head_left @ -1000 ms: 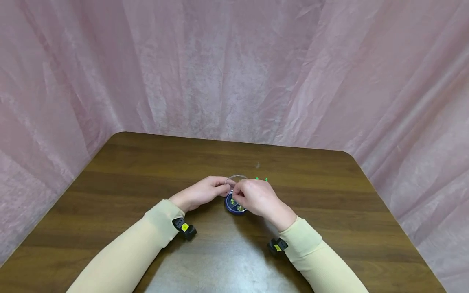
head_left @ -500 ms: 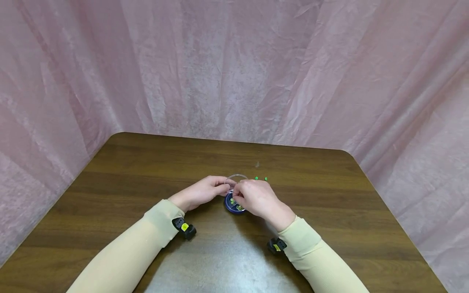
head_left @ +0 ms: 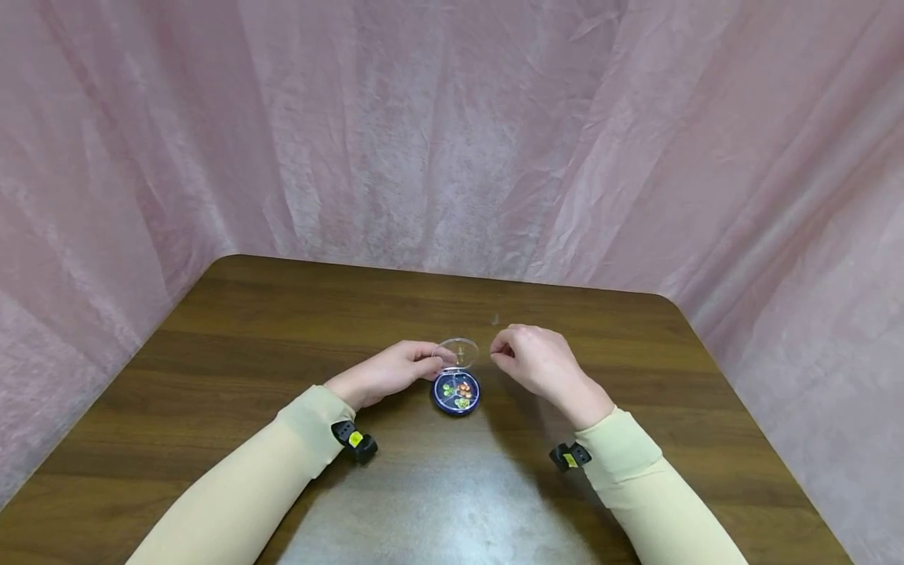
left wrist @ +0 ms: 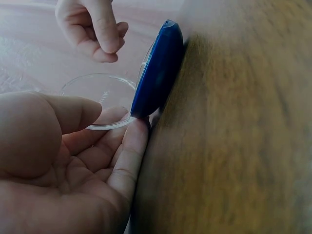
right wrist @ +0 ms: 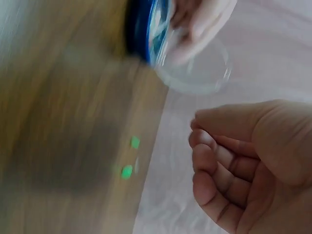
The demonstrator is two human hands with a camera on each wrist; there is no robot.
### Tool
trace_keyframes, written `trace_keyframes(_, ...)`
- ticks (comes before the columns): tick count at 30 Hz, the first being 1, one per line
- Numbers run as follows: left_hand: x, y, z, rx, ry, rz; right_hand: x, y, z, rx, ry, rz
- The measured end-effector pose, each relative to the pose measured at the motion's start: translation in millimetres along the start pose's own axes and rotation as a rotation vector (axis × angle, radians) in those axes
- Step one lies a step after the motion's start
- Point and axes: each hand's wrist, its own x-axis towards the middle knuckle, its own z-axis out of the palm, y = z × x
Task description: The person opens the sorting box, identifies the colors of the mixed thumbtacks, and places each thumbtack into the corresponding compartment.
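Note:
A round blue pill case point(left wrist: 158, 73) with a clear hinged lid point(left wrist: 97, 75) stands open on the table. My left hand point(head_left: 395, 369) holds it at the hinge side, thumb on the raised lid and fingers behind. White dividers split the case into compartments, with green pieces point(head_left: 448, 389), orange pieces point(head_left: 464, 390) and yellow-green pieces point(head_left: 462, 403) inside. To the right of the case, my right hand point(head_left: 540, 361) is raised above the table, its fingers curled and thumb against the index finger; nothing shows between them. Two small bright green pieces point(right wrist: 126, 171) lie on the table near it.
The brown wooden table point(head_left: 282, 314) has rounded far corners. A pink curtain point(head_left: 452, 141) hangs behind it and on both sides. A small clear speck point(head_left: 495, 319) lies beyond the right hand.
My right hand has moved from over the pill case to the right, uncovering the orange pieces and lid. It now hides the loose green pieces in the head view. The left hand stays put.

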Motion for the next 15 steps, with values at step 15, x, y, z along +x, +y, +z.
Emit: trace_keyframes(15,-1.8,1.6,0.2,0.004,-0.005,0.005,14.4,46.0,15.0,-0.049,-0.071,0.154)
